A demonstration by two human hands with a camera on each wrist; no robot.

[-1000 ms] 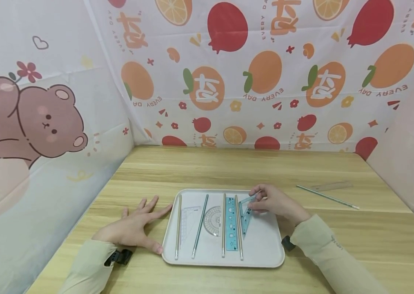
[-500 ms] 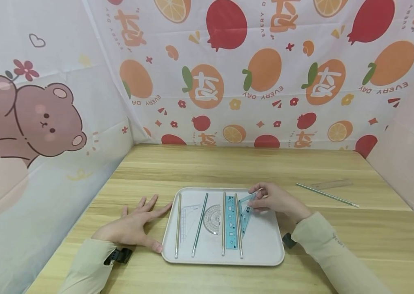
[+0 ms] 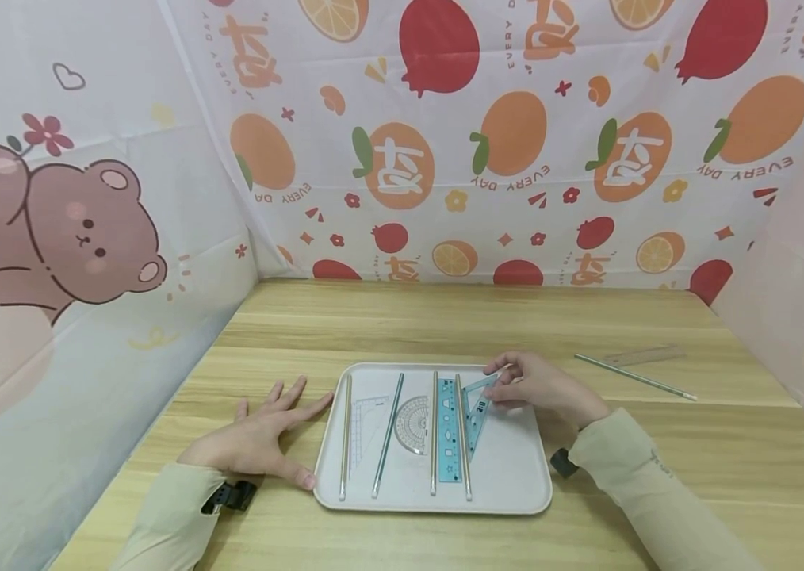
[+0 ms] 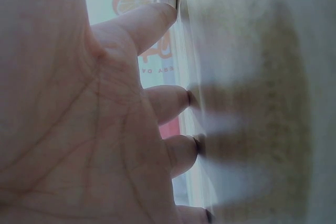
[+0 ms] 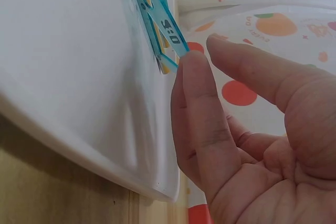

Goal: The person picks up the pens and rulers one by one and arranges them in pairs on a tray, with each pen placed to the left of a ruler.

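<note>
A clear blue set square (image 3: pixel 476 416) lies toward the right of the white tray (image 3: pixel 509 492). My right hand (image 3: pixel 541 390) is over the tray's far right corner, its fingertips at the set square's upper corner. In the right wrist view a fingertip meets the set square's (image 5: pixel 170 30) corner, with the thumb slightly apart from it. Left of it lie a blue ruler (image 3: pixel 449 436) between two gold pencils (image 3: pixel 434 444), a clear protractor (image 3: pixel 412 428), a green pencil (image 3: pixel 388 436), a clear set square (image 3: pixel 368 428) and another gold pencil. My left hand (image 3: pixel 259 440) spreads its fingers beside the tray's left rim, touching it.
To the right of the tray, a green pencil (image 3: pixel 633 377) and a clear ruler-like strip (image 3: pixel 645 356) lie on the wooden table (image 3: pixel 373 325). A fruit-print cloth (image 3: pixel 459 214) hangs behind, and a bear-print cloth (image 3: pixel 95 230) stands at the left.
My right fingers have shifted slightly outward on the set square, leaving more of it visible. The left hand stays in place. The whole head view has drifted a little.
</note>
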